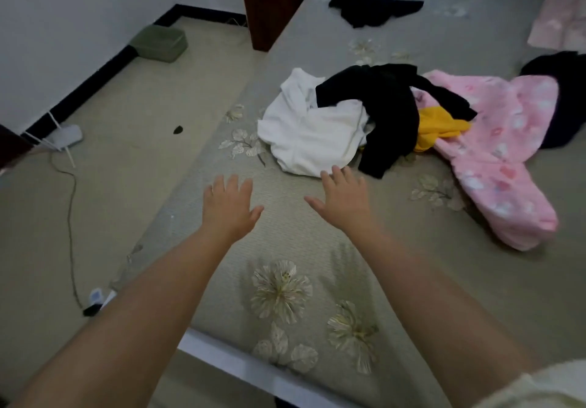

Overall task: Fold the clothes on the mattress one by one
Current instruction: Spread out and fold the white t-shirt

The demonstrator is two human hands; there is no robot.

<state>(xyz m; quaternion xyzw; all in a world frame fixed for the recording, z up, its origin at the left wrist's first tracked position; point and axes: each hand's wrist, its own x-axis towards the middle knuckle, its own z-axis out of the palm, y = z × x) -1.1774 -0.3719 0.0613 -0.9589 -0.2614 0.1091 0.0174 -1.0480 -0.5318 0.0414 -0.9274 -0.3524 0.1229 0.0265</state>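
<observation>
A heap of clothes lies on the flowered grey-green mattress. A white garment is nearest, with a black garment draped over its right side. A yellow piece pokes out beneath the black one, and a pink patterned garment spreads to the right. My left hand hovers over bare mattress with straight fingers, holding nothing. My right hand is stretched out flat, its fingertips at the near edge of the white garment.
Another black garment lies far back on the mattress, a dark one at the right edge, and a pink folded cloth at back right. A brown wooden post stands by the mattress. On the floor: green box, white device with cable.
</observation>
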